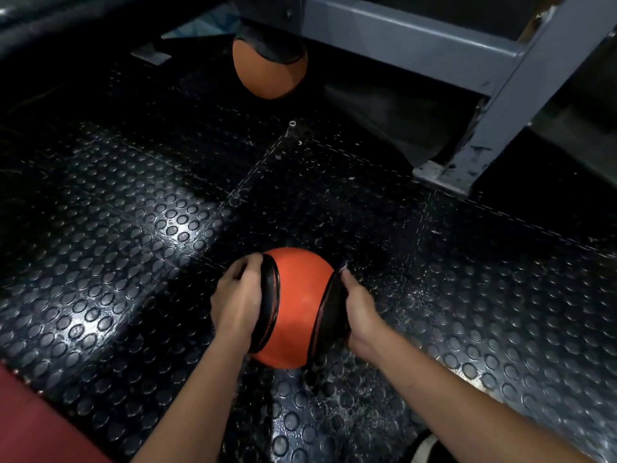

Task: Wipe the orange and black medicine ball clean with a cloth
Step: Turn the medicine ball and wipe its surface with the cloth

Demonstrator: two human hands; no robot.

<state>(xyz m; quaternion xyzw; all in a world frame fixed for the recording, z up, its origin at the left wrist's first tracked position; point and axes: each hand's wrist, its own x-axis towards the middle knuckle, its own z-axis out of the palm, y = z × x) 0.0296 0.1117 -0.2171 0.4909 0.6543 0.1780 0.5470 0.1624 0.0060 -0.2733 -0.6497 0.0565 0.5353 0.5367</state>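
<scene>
The orange and black medicine ball [295, 305] is low in the middle of the head view, just above the studded black floor, held between both hands. My left hand [238, 295] grips its left black panel, with the fingers curled over the upper side. My right hand [360, 312] is wrapped round the right side, where it holds what looks like a dark cloth [334, 305] against the ball. A small purplish edge of the cloth sticks out above my thumb. The fingers of that hand are hidden behind the ball.
A second orange and black ball [268, 70] lies further away under a grey steel rack [500, 105], whose foot plate [440, 177] is on the floor at the right. A red mat [33, 426] fills the lower left corner. A shoe [425, 447] shows at the bottom edge.
</scene>
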